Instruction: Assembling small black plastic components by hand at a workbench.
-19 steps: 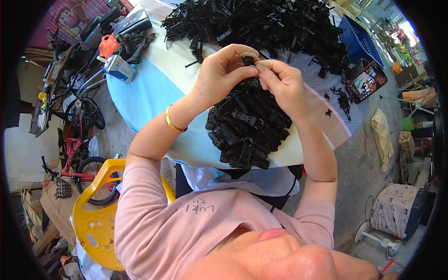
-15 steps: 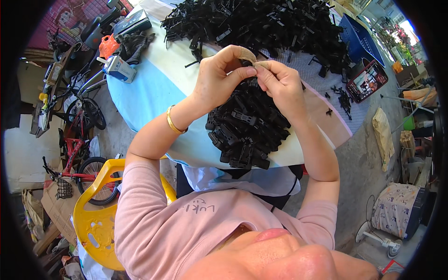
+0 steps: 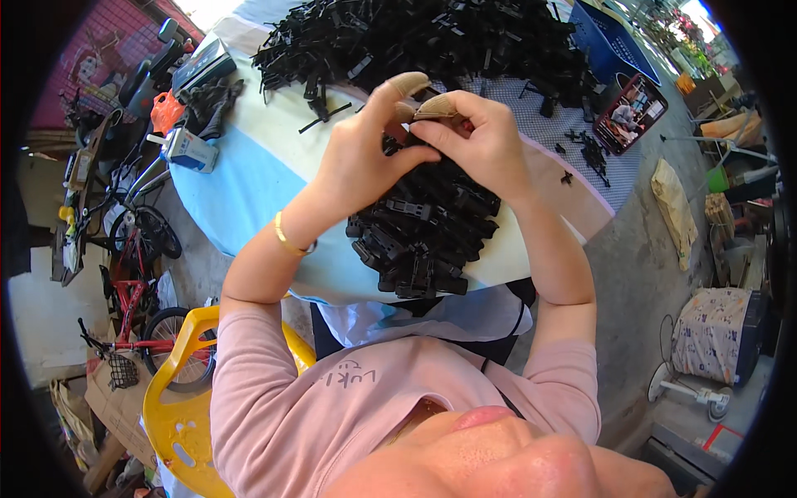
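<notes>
Above the table my left hand and my right hand meet at the fingertips, several of which have tan coverings. On the left hand, thumb and index finger stand apart while the other fingers curl inward; something dark shows in that gap, too hidden to name. My right hand pinches thumb and index finger together against the left fingers, and what sits in the pinch cannot be made out. Directly below lies a heap of black plastic parts at the table's near edge. A much larger pile of black parts spreads across the far side.
A propped phone and a few small black pieces lie at the table's right, near a blue basket. On the left are a blue-white carton and an orange bag. A yellow chair and a red bicycle stand beyond.
Both hands have shifted slightly left in view, as has the whole scene. The left thumb has come away from the right fingertips, and the left index finger has lifted.
</notes>
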A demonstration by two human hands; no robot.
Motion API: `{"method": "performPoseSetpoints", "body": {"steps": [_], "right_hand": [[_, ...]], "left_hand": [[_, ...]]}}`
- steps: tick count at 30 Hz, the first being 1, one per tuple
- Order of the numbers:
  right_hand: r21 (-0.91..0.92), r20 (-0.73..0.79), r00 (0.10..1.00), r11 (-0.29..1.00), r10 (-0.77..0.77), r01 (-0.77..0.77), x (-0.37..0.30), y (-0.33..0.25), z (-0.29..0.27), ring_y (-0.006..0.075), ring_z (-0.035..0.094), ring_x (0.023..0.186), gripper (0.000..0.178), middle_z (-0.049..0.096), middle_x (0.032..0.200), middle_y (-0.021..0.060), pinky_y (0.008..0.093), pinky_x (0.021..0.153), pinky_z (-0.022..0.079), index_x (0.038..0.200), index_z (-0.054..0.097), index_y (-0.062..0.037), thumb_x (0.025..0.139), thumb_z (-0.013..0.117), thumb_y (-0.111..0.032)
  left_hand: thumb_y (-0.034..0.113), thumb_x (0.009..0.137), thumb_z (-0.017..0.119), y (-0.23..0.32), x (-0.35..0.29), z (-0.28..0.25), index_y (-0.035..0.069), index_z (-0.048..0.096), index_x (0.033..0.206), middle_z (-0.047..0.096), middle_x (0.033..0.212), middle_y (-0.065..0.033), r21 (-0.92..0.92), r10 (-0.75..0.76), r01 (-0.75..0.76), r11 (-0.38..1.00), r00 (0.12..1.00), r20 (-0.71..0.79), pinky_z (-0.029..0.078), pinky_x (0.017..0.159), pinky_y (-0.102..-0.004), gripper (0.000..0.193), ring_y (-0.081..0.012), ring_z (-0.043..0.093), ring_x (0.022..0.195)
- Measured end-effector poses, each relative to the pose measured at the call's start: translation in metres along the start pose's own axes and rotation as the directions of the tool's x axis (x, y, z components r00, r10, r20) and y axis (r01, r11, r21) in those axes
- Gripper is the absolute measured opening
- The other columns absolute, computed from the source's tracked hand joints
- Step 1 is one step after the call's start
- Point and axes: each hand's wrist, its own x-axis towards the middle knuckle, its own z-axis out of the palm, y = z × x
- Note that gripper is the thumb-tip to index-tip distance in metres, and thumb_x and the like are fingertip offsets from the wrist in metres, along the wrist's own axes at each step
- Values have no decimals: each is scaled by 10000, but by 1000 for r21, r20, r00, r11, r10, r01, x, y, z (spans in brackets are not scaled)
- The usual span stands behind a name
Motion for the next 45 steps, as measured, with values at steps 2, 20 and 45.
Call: {"method": "performPoseSetpoints", "body": {"steps": [2,20,45], "right_hand": [[118,1,999,992,33,-33,2,-4,-11,45,547,704,162,613,783,3,174,634,449,904,619,-5,763,667,-70],[150,-15,998,986,-66,68,3,4,-1,68,553,720,178,601,798,18,177,659,448,975,591,1,846,584,-122],[263,185,931,897,314,-355,4,-1,3,11,366,491,130,482,596,-29,162,438,255,856,594,-20,875,515,-121]], "left_hand": [[6,637,739,-1,8,-20,76,378,1275,616,988,-84,-455,-22,154,877,959,282,492,727,-278,736,-143,599,775],[48,788,634,-20,5,-17,-4,496,878,592,859,-82,-737,-276,641,212,763,584,519,754,-284,173,-181,628,818],[25,715,692,-9,-5,0,-17,570,965,629,895,-83,-228,-101,87,970,993,-54,497,714,-233,281,-137,607,791]]}}
